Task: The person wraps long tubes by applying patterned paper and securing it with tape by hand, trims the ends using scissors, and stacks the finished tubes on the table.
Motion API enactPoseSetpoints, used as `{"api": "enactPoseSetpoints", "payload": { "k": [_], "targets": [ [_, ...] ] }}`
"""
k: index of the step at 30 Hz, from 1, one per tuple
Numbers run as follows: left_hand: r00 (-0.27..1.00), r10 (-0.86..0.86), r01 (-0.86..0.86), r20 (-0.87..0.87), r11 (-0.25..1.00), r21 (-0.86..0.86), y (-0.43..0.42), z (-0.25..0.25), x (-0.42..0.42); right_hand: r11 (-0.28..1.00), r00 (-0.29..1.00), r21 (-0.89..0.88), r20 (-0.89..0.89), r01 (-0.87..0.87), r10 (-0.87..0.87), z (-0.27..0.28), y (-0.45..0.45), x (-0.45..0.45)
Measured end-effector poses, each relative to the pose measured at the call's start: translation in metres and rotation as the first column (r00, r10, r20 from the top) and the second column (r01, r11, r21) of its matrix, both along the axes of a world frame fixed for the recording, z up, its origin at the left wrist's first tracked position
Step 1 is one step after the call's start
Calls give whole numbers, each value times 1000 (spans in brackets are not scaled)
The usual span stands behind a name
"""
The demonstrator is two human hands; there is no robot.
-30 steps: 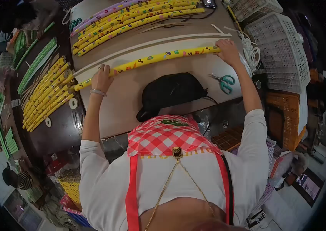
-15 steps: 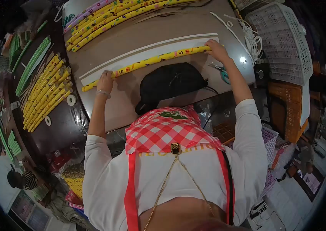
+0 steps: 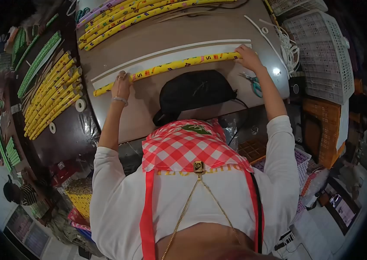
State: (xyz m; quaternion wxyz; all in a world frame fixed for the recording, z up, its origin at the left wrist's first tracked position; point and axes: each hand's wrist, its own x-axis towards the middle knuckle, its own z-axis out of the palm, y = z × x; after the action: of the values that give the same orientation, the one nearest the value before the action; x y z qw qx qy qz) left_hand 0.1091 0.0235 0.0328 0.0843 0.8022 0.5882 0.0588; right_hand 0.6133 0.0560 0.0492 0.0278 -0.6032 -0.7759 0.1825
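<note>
A long tube covered in yellow printed paper (image 3: 179,64) lies across the table in front of me. My left hand (image 3: 122,86) has its fingers closed over the tube near its left end. At the right end, the fingers of my right hand (image 3: 248,59) are closed on it too. Behind the tube, and partly covered by it, lies a long white sheet (image 3: 161,57) with a raised white strip along its far edge. A black pouch (image 3: 196,90) rests between my arms, nearer to me. Teal-handled scissors (image 3: 256,86) lie beside my right forearm.
More yellow tubes (image 3: 148,21) lie at the table's far side, and another stack (image 3: 53,97) is at the left beside tape rolls (image 3: 80,105). White cord (image 3: 291,50) and a white plastic basket (image 3: 322,54) are at the right. Other people sit far left.
The view has shifted slightly. The tube's printed figures look a little turned, and my left hand is more upright over it. Both hands remain on the tube.
</note>
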Motion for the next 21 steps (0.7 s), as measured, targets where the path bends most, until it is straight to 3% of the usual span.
{"api": "enactPoseSetpoints", "payload": {
  "k": [3, 5, 8, 10, 16, 19, 21],
  "targets": [
    [1000, 1, -1, -4, 1000, -29, 2, 0, -2, 996, 994, 67, 98, -59, 52, 2, 2, -23],
    [1000, -5, 4, -13, 998, -68, 3, 2, -2, 994, 992, 87, -106, -60, 69, -7, 4, -41],
    [1000, 8, -10, -22, 997, -70, 2, 6, 0, 995, 974, 93, -221, -36, 56, -10, 7, -63],
    [1000, 6, -6, -13, 998, -70, 3, 4, -3, 977, 981, 195, -159, -82, 114, -23, 8, -61],
    [1000, 12, -13, -8, 995, -98, 2, 2, -4, 973, 974, 228, -226, 24, 29, -34, 12, -31],
    [1000, 6, -8, -19, 995, -101, 3, 2, -6, 983, 947, 165, -319, 84, -27, -31, 13, -3],
    [1000, 7, -9, -24, 994, -108, 3, 2, -6, 955, 940, 233, -325, 185, -103, -33, 12, 15]
  ]
}}
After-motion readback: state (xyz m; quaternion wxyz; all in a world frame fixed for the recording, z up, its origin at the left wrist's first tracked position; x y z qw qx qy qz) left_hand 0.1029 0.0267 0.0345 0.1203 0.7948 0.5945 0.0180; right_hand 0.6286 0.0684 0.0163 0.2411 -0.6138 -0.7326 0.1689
